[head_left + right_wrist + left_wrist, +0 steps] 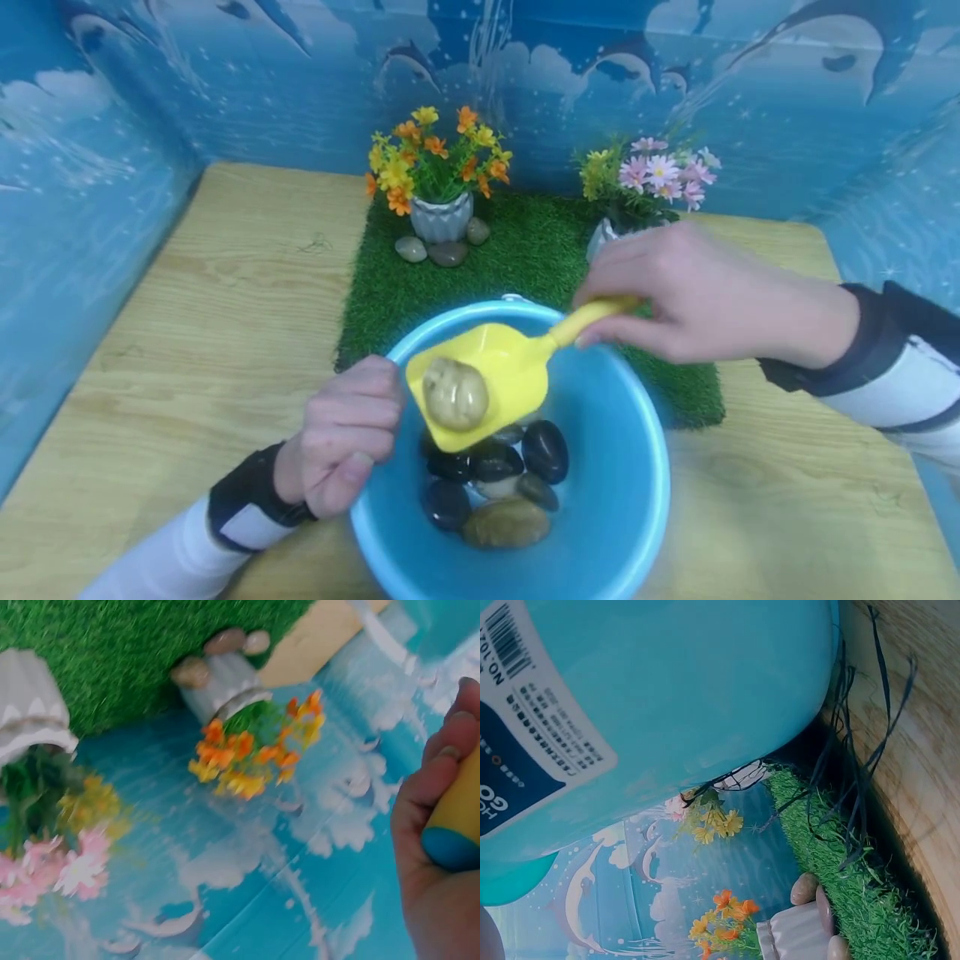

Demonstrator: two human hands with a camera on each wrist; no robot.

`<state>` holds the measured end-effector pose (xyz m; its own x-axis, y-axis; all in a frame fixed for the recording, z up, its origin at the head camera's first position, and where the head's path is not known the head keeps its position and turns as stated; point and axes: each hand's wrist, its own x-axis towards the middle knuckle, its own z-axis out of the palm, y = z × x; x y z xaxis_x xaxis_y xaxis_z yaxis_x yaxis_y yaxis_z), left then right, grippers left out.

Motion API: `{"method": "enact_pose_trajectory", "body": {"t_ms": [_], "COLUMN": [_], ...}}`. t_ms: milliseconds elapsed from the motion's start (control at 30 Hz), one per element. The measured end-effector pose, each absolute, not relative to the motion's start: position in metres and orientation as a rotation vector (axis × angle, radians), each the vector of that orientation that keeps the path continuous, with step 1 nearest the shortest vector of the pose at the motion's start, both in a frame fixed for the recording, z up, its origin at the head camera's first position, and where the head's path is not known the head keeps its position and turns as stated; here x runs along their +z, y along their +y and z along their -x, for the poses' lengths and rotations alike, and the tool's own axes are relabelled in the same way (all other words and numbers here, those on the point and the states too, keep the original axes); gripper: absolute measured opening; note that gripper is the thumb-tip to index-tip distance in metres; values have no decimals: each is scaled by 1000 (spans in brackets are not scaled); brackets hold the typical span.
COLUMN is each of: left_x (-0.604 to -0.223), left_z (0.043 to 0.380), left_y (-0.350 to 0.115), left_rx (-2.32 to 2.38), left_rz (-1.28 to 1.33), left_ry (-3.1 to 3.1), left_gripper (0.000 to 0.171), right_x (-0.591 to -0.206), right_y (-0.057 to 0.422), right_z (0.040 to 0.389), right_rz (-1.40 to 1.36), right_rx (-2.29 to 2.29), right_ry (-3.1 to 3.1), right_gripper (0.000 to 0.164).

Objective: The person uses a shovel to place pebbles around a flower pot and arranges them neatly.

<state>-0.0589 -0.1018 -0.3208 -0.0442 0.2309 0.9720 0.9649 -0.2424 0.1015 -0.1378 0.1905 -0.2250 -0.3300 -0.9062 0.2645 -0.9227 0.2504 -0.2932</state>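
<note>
Yellow plastic shovel (pixel 487 379) sits in your right hand (pixel 697 292), fingers wrapped round its handle, with a tan stone (pixel 455 393) riding on the blade above the blue bucket (pixel 630 500). Your left hand (pixel 345 433) curls over the bucket's near rim, steadying it on the wooden counter (pixel 225 317). Dark pebbles (pixel 517 475) lie at the bottom.

Left wrist view: only the bucket's outer wall (pixel 705 697) and its label show, beside the grass mat (pixel 832 855).

Right wrist view: your fingers (pixel 442 750) clasp the yellow handle (pixel 461 817).

You look mid-lift; carrying the stone out likely calls for a level blade, since a tilt could roll it off.
</note>
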Motion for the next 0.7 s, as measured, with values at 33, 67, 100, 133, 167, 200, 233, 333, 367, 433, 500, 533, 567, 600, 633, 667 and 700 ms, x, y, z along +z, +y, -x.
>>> {"method": "enact_pose_trajectory", "body": {"t_ms": [33, 67, 100, 133, 167, 200, 233, 333, 367, 433, 500, 533, 567, 600, 633, 667, 700], "left_x": [-321, -321, -322, -322, -323, -323, -324, -325, -325, -325, -325, -325, -325, -325, -325, -325, -325], "left_z": [59, 59, 59, 59, 58, 58, 58, 58, 58, 58, 58, 58, 58, 57, 57, 57, 57], "left_y": [-102, -102, -102, -102, -102, -103, -103, -103, -103, -103, -103, -103, -103, -104, -104, -104, -104], "left_rx": [-1340, -1343, -1347, -1347, -1347, -1347, -1347, -1347, -1347, -1348, -1348, -1348, -1347, -1346, -1345, -1344, -1344], "left_rz": [1535, 1536, 1535, 1533, 1531, 1529, 1526, 1522, 1521, 1520, 1521, 1521, 1521, 1522, 1523, 1523, 1524], "left_ry": [-1303, -1299, -1295, -1297, -1299, -1303, -1308, -1314, -1315, -1320, -1321, -1322, -1326, -1330, -1330, -1331, -1333], "left_gripper": [47, 47, 47, 48, 48, 48, 48, 49, 49, 50, 50, 50, 50, 50, 50, 50, 49], "right_x": [-224, -222, -221, -220, -219, -218, -218, -222, -225, -233, -242, -247, -252, -257, -262, -267, -272], "right_y": [193, 195, 197, 199, 201, 202, 204, 206, 206, 205, 202, 201, 199, 198, 196, 194, 193], "right_z": [142, 146, 149, 153, 156, 159, 162, 170, 173, 178, 184, 187, 190, 193, 196, 199, 202], "right_rz": [-1762, -1726, -1690, -1652, -1612, -1568, -1526, -1385, -1330, -1235, -1155, -1132, -1113, -1102, -1094, -1082, -1079], "right_rx": [608, 594, 578, 552, 529, 505, 480, 403, 383, 335, 309, 300, 295, 286, 283, 282, 279], "right_ry": [-2457, -2470, -2488, -2504, -2526, -2552, -2581, -2686, -2731, -2805, -2885, -2915, -2944, -2964, -2989, -3022, -3044], "right_gripper": [14, 14, 14, 13, 14, 14, 15, 16, 18, 22, 28, 32, 35, 38, 40, 43, 43]}}
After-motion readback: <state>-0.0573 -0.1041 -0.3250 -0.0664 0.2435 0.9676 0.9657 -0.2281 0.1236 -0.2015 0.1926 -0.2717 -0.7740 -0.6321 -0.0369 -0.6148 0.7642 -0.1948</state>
